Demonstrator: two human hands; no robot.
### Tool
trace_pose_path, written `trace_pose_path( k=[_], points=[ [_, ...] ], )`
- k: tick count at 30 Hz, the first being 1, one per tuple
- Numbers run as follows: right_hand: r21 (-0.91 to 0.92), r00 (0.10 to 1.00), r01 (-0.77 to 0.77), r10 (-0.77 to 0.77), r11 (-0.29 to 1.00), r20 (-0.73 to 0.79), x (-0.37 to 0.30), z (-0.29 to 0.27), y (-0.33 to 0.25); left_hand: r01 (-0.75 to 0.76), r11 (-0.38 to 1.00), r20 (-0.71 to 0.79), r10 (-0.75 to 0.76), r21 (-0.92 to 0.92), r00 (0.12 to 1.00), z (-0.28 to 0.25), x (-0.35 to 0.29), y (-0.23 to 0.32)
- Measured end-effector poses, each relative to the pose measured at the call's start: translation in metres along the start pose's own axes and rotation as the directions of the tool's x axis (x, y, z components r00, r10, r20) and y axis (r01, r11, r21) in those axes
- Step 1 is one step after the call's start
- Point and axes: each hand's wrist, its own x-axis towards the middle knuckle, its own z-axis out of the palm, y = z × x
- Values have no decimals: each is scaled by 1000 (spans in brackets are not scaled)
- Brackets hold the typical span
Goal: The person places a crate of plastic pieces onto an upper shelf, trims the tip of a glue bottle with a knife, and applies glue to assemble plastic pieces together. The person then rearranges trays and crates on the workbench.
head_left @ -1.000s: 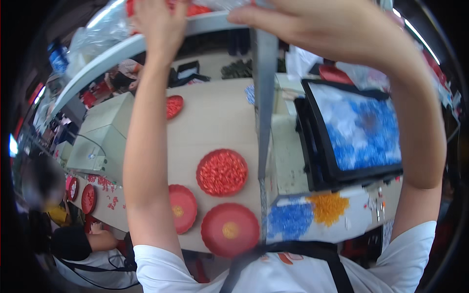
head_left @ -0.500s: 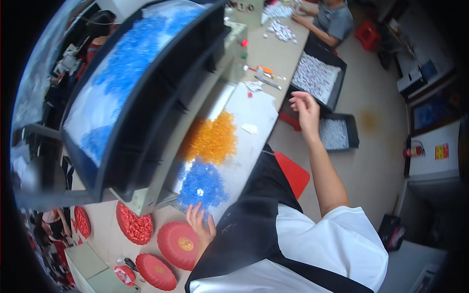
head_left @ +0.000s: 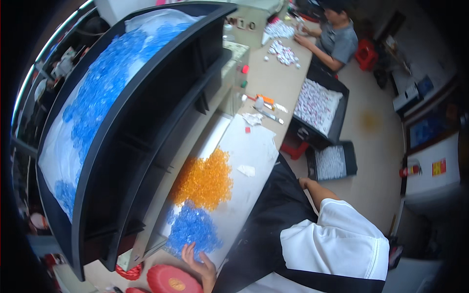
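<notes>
My left hand point(head_left: 199, 261) is at the near edge of a pile of small clear blue plastic pieces point(head_left: 193, 229), its fingers apart and its fingertips against the pile's edge. Nothing shows in its grasp. Right behind the blue pile lies a heap of clear orange pieces point(head_left: 207, 180), and the two piles meet. Beside my dark apron, low over the right edge of my lap, is my right hand point(head_left: 304, 182); its fingers are mostly hidden. Both piles rest on a pale work surface point(head_left: 249, 146).
A black bin point(head_left: 105, 166) of blue pieces stands raised at the left. Beyond the piles lie a white scrap point(head_left: 246, 170) and a cutter knife point(head_left: 268, 115). Black trays point(head_left: 337, 122) sit at the right. Another person point(head_left: 337, 36) works farther up the table. Red basins point(head_left: 166, 278) are below left.
My right hand has dropped from beside the trays down to my lap. The left hand stays by the blue pile. My view has shifted, so the raised bin looks larger.
</notes>
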Motion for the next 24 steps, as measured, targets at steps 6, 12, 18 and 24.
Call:
trace_pose_path(
  k=[6,12,18,24],
  points=[
    [-340,989,130,-146,932,-23,36,-124,-45,205,971,-356,-149,126,923,46,-24,-1],
    [-396,683,327,-504,858,-529,87,-152,-39,307,872,-627,-1,381,779,110,-87,2],
    [-46,548,721,-610,691,-573,47,-159,-102,275,693,-529,178,666,830,114,-101,-14],
    [-34,383,861,-693,507,-611,1,-122,-158,265,695,-527,191,668,828,121,-108,-27]
  ],
)
